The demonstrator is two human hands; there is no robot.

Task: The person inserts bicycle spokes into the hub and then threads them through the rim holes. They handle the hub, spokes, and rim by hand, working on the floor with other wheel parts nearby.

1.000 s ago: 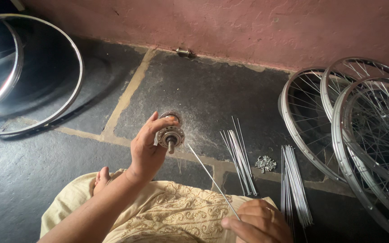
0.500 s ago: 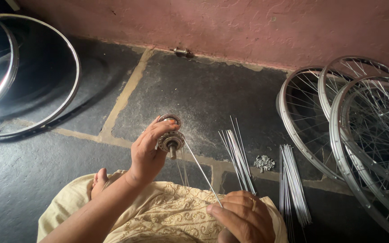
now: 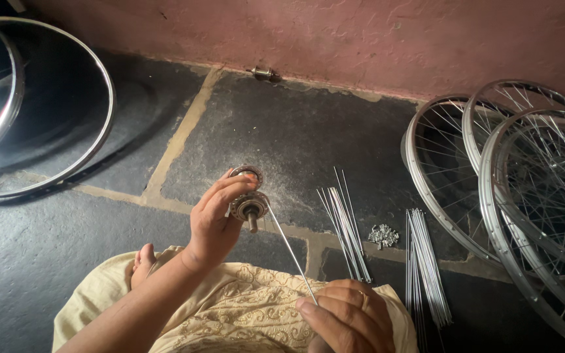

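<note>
At the far left, bare chrome rims (image 3: 102, 98) lie flat on the dark stone floor (image 3: 282, 137), out of the way and well apart from the hands. A bare foot (image 3: 144, 259) peeks from under the cream patterned cloth (image 3: 230, 307) over the person's lap, so they seem to be sitting on the floor.

The left hand (image 3: 212, 222) is raised above the lap, fingers and thumb closed around a metal wheel hub (image 3: 248, 199), held with its axle end pointing down toward the lap, probably so the flange holes face the other hand. A single thin spoke (image 3: 289, 252) runs from the hub's flange down and to the right; its upper end seems to sit in or against the flange, though I cannot tell if it is threaded through. The right hand (image 3: 341, 317), low in the frame with a ring on one finger, pinches the spoke's lower end between fingertips, guiding it at a slant.

Just right of the hands, a loose bundle of spokes (image 3: 344, 225) lies on the floor within easy reach, then a small heap of nipples (image 3: 383, 235), then a second bundle (image 3: 426, 261). Farthest right, several laced wheels (image 3: 524, 189) lean overlapping near the pink wall (image 3: 361, 39), with a small metal part (image 3: 263, 72) at the wall's foot.
</note>
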